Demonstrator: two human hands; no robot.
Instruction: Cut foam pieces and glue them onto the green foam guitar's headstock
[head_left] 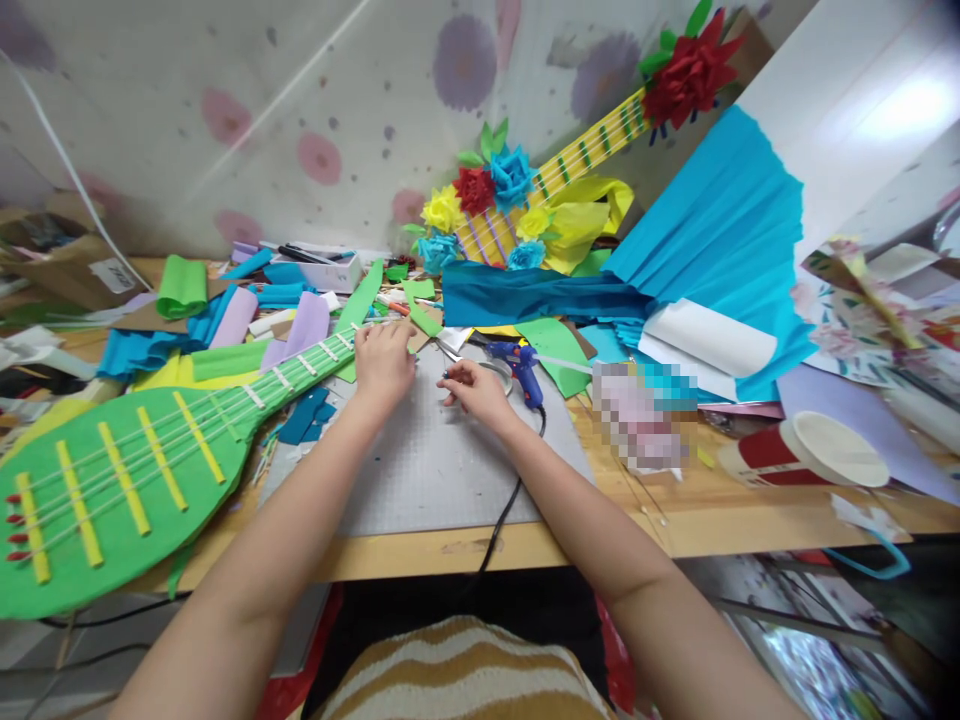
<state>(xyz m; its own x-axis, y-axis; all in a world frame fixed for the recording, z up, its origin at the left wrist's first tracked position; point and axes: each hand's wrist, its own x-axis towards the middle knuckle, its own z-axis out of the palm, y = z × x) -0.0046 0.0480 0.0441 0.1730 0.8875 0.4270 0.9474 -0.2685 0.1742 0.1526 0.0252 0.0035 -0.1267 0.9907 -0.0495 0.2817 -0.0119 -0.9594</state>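
Observation:
A green paper instrument [120, 470] with yellow strips and white strings lies at the left, its neck reaching up to the mat. My left hand [384, 360] rests at the end of that neck, fingers curled down; what they may hold is hidden. To its right, my right hand [474, 392] is pinched above the grey mat [435, 470], with something small and dark at the fingertips. Scissors [450, 345] lie just beyond my hands. Beside my right hand is a blue glue gun [520, 370], its black cord crossing the mat.
Behind stands a yellow paper guitar [491, 240] with paper flowers. A large blue crepe fan [720, 250] rises at the right, near a red and white cup [802, 450]. Coloured paper scraps [304, 330] and a white box [330, 270] crowd the back left. A cardboard box [75, 265] sits far left.

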